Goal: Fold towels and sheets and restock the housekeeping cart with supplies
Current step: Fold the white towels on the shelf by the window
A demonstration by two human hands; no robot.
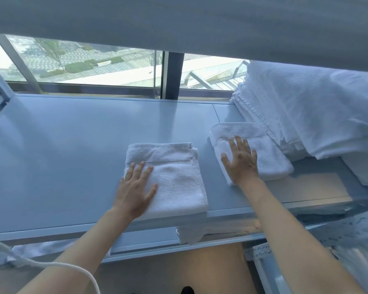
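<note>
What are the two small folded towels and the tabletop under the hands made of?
Left towel and right towel: white terry cloth, probably cotton, judging by the nubby looped pile and flat woven border band. Tabletop: smooth, pale grey, faintly glossy, reflecting window light; perhaps laminate or painted metal, which one I cannot tell.

I see a white terry towel (174, 177) mid-frame, with a smooth woven band across its upper part. A second white towel (263, 153) to its right has the same band. The linen stack (306, 111) at upper right is white too. The shelf top (62, 155) reads pale blue-grey. A white cord (51, 266) curves at lower left.
</note>
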